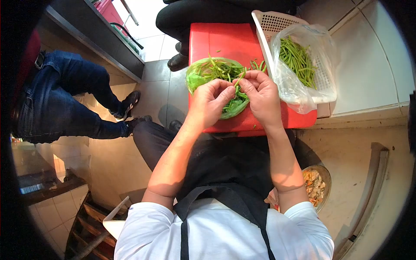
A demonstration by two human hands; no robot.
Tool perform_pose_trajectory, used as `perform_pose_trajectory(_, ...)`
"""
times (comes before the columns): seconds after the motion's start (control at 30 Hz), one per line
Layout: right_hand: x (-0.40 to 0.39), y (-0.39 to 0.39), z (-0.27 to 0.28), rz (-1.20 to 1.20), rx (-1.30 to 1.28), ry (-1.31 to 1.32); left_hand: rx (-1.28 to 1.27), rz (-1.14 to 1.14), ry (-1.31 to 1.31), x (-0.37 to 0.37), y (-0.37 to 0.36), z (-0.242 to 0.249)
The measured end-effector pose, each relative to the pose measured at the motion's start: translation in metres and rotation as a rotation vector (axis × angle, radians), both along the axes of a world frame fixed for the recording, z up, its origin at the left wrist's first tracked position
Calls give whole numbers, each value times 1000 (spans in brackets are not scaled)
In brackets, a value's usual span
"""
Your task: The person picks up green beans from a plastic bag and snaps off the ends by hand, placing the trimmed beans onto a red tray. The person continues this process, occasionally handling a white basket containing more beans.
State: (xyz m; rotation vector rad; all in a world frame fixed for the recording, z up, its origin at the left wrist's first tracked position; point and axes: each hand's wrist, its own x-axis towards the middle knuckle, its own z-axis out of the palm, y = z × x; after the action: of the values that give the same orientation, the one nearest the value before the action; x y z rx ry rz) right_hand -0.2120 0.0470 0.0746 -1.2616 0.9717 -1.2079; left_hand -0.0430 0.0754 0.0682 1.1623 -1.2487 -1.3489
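Observation:
Both my hands are close together over a light green plastic bag (197, 73) that lies on a red table (221, 39). Thumb and fingertips of my left hand (209, 102) are pinched on a thin green bean (239, 79). My right hand (261, 97) grips the same bean from the other side, its fingers closed around it. Loose beans and green pieces (221, 68) fill the bag beneath my hands, partly hidden by them. A few more bean pieces (258, 66) lie on the red surface beyond my right hand.
A white perforated basket (277, 21) at the right holds a clear plastic bag (299, 104) of trimmed-looking green beans (299, 60). Another person in jeans (69, 117) stands at the left; dark-clothed legs (203, 12) are across the table. A round container of scraps (314, 186) stands low at right.

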Motion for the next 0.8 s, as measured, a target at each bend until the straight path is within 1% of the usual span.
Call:
perform_pose_trajectory(0.07,-1,2,-6,18,-41,98,-30,25,-203,3,-2,-2)
perform_pose_trajectory(0.17,-1,9,17,-147,-402,522,-128,91,-494,6,2,16)
perform_pose_trajectory(0.2,-5,6,15,-135,-546,618,-168,117,-588,6,4,23)
perform_pose_trajectory(0.27,-17,-3,12,-108,-837,806,-299,151,-671,12,3,17)
perform_pose_trajectory(0.37,-21,-5,15,-47,-924,926,-429,163,-844,15,3,19)
perform_pose_trajectory(0.4,-21,-5,15,-40,-931,941,-461,161,-911,15,3,21)
perform_pose_trajectory(0.5,-17,-4,15,-26,-950,964,-647,231,-900,7,1,24)
perform_pose_trajectory(0.6,-13,-3,7,-40,-935,952,-629,157,-963,3,0,21)
perform_pose_trajectory(0.67,-13,-3,2,-66,-903,955,-639,157,-949,2,-1,18)
perform_pose_trajectory(0.7,-12,0,1,-92,-797,857,-644,153,-941,0,-1,16)
perform_pose_trajectory(0.77,-7,6,-1,-140,-588,658,-632,170,-838,-3,-2,12)
perform_pose_trajectory(0.8,-5,8,-5,-142,-442,515,-626,181,-787,-5,-3,9)
